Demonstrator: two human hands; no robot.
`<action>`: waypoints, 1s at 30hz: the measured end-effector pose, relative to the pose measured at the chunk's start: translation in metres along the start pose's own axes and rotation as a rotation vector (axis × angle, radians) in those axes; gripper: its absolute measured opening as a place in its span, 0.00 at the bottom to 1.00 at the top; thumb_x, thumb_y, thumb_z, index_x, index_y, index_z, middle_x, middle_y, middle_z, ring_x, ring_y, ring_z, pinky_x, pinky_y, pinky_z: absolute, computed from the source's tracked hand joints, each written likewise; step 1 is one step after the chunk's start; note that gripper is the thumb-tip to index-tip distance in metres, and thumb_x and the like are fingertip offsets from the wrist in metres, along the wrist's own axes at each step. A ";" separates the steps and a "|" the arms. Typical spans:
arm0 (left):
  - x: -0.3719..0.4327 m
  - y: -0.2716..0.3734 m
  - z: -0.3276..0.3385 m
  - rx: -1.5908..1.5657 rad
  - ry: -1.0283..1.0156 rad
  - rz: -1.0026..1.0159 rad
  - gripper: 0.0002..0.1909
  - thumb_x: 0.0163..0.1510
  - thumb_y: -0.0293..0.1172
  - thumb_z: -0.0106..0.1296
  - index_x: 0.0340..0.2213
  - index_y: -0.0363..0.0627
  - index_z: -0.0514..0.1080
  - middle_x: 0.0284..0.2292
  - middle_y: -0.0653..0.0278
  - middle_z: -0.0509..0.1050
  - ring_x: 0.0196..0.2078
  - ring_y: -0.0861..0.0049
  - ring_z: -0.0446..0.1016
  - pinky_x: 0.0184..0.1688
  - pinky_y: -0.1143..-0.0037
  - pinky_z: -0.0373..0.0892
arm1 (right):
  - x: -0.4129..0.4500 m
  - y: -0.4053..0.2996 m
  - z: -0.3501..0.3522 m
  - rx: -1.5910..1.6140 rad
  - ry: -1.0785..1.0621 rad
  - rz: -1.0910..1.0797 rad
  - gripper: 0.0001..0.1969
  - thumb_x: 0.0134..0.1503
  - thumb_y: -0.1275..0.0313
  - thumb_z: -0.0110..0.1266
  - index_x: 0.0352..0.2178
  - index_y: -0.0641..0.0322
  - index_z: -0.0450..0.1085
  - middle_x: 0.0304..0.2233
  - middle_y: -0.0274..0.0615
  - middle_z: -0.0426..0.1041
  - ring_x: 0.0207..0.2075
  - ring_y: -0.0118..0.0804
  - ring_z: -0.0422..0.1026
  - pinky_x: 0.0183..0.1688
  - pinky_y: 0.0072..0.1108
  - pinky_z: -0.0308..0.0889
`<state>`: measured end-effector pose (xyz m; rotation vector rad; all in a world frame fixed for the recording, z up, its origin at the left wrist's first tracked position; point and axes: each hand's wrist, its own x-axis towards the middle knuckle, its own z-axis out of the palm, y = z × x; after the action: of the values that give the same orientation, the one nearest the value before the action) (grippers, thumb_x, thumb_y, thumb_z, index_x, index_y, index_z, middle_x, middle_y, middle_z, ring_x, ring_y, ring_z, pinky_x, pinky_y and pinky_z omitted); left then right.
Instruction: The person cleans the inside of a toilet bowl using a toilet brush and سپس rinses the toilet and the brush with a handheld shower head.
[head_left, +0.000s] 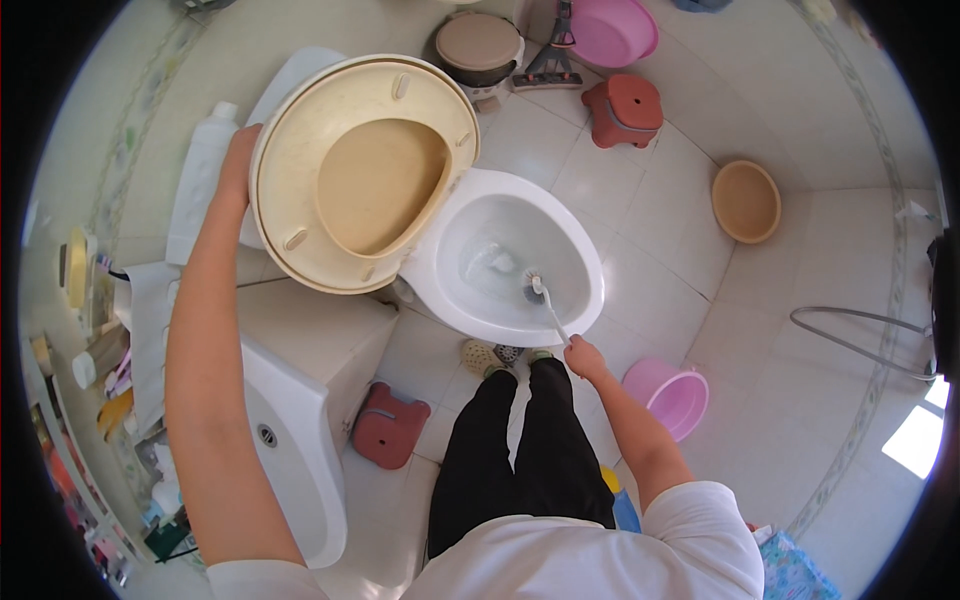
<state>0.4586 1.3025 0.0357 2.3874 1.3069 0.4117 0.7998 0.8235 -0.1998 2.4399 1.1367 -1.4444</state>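
Observation:
My right hand (584, 358) is closed around the white handle of a toilet brush (551, 309). The brush head rests against the inner wall of the white toilet bowl (592, 259). The yellowed toilet seat and lid (292, 172) stand raised. My left hand (241, 161) is at their left edge; its fingers are mostly hidden behind the lid, so its hold is unclear. Beside that hand, a large white bottle (196, 187) stands near the cistern (304, 67). Some water shows inside the bowl.
A white washbasin (319, 450) and a red stool (390, 426) are at the left. A pink bucket (675, 397) stands right of my legs. Farther back are another red stool (630, 109), a lidded bin (478, 45), a mop (547, 75) and an orange basin (746, 201) by the wall.

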 end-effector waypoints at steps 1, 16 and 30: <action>-0.006 -0.004 -0.006 0.015 -0.002 -0.013 0.12 0.42 0.31 0.44 0.20 0.30 0.66 0.23 0.43 0.68 0.27 0.54 0.67 0.28 0.69 0.63 | -0.008 -0.025 -0.014 -0.149 0.046 0.012 0.11 0.49 0.70 0.35 0.30 0.65 0.61 0.22 0.50 0.69 0.20 0.43 0.69 0.23 0.30 0.65; -0.012 0.014 -0.008 -0.381 -0.048 -0.192 0.10 0.44 0.28 0.44 0.24 0.31 0.66 0.22 0.59 0.71 0.25 0.85 0.62 0.27 0.78 0.63 | 0.056 -0.103 -0.068 -0.601 -0.214 -0.157 0.12 0.41 0.74 0.41 0.27 0.61 0.71 0.31 0.47 0.71 0.34 0.45 0.70 0.34 0.30 0.65; -0.013 0.023 -0.004 -0.485 0.017 -0.204 0.08 0.44 0.27 0.44 0.22 0.31 0.65 0.19 0.61 0.69 0.23 0.86 0.61 0.26 0.79 0.62 | 0.109 -0.098 -0.036 -0.531 -0.281 -0.098 0.12 0.43 0.74 0.40 0.27 0.62 0.71 0.32 0.47 0.71 0.34 0.44 0.70 0.34 0.30 0.66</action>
<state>0.4666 1.2809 0.0491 1.8385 1.2690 0.6099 0.7938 0.9691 -0.2379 1.7882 1.3702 -1.2500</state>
